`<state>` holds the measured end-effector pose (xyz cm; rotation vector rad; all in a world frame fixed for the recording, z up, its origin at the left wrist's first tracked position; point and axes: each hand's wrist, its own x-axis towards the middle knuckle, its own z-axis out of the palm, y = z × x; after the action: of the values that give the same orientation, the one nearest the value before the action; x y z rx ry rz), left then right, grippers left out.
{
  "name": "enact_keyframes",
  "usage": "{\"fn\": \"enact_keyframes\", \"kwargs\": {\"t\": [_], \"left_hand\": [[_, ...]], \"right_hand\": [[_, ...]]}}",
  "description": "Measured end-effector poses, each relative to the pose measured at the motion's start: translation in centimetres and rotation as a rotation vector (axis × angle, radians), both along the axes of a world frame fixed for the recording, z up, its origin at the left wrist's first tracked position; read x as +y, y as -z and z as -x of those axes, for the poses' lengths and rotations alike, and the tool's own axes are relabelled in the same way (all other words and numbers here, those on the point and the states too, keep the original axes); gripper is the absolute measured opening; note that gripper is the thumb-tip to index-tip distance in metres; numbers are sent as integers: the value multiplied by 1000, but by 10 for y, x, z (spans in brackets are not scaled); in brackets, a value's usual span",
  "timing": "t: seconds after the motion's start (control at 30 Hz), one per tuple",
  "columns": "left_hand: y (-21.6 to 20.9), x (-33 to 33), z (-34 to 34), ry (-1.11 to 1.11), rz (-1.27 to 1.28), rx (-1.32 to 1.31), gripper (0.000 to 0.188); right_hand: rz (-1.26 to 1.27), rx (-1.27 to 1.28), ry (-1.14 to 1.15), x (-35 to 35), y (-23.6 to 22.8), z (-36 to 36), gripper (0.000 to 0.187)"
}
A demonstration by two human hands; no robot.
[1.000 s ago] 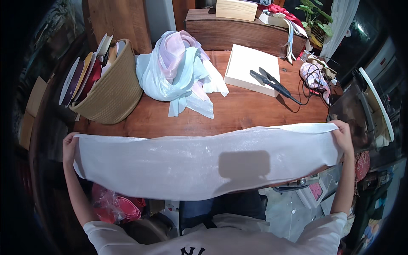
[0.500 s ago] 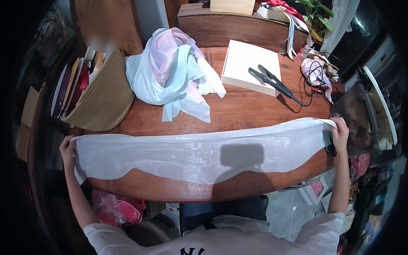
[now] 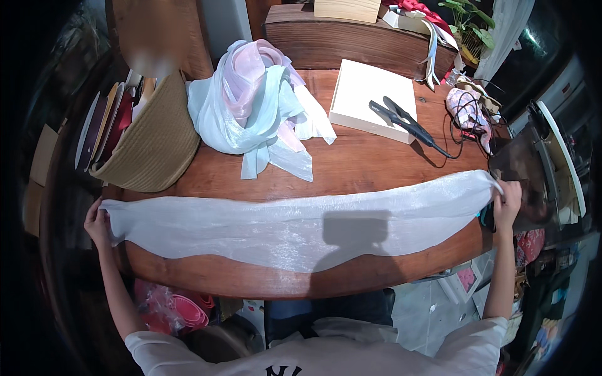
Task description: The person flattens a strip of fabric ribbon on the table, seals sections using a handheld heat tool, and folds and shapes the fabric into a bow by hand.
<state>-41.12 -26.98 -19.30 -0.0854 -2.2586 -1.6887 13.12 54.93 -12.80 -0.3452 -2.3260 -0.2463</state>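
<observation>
A long strip of sheer, shiny white fabric point(image 3: 263, 229) lies stretched across the near part of the wooden table, its lower edge wavy. My left hand point(image 3: 96, 222) pinches its left end, just off the table's left side. At the opposite end my right hand point(image 3: 506, 205) is closed round a gathered corner. Behind the strip rests a loose heap of sheer pastel fabric point(image 3: 257, 113) in pale blue, pink and lilac. A black hair straightener point(image 3: 404, 122) lies on a shallow cream box point(image 3: 370, 94) toward the back right.
A woven basket point(image 3: 153, 147) holding ribbon spools stands at the left. On the right, a black cord tangles round a patterned cloth bundle point(image 3: 467, 109). A dark wooden box point(image 3: 351, 44) spans the back. The table's curved front edge point(image 3: 282, 294) is close to my body.
My left hand has moved slightly outward and down, and my right hand outward and lower. The fabric's right end is now bunched and its lower left edge is drawn up.
</observation>
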Motion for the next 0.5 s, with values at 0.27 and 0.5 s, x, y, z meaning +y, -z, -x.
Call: {"fn": "enact_keyframes", "kwargs": {"t": [0.27,0.5], "left_hand": [[21,4,-1,-27,-14,137,25],[27,-8,-8,-16,63,147,24]], "right_hand": [[2,-3,57,11,19,-2,27],[-84,75,39,12,31,-7,25]]}}
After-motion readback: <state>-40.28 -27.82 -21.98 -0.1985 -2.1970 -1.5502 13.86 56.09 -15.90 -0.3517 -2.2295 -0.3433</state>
